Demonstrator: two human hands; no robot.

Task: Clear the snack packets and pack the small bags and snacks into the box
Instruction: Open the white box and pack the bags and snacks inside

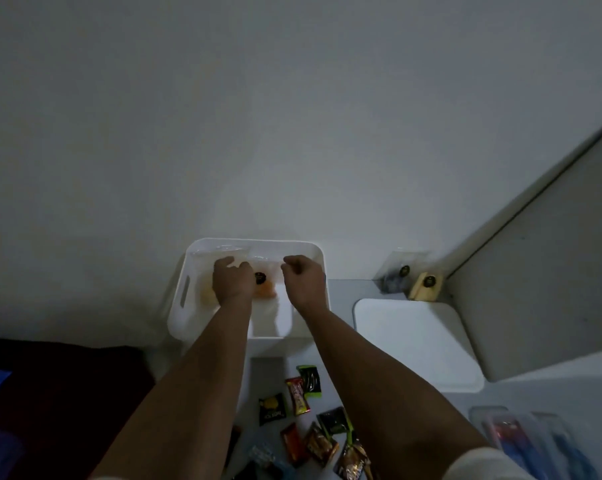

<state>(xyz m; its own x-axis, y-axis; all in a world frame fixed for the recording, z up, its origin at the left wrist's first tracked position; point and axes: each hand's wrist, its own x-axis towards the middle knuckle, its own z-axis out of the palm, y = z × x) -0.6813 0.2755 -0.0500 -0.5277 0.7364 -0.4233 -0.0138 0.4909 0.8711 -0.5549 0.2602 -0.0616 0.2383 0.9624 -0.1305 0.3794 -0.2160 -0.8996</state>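
Observation:
A white box [185, 292] with a side handle slot stands against the wall. Inside it lie clear small bags with orange contents and a black round label [265, 288]. My left hand [231, 279] reaches into the box and rests on the bags, fingers bent over them. My right hand [301, 277] hovers over the box's right side with fingers curled, nothing visibly held. Several snack packets [301, 396] in black, red, green and brown lie scattered on the surface between my forearms.
A white lid [414, 341] lies flat right of the box. Two more small bags [412, 278] lean at the wall corner behind it. A clear plastic case [521, 438] sits at the lower right; dark fabric [50, 375] at the lower left.

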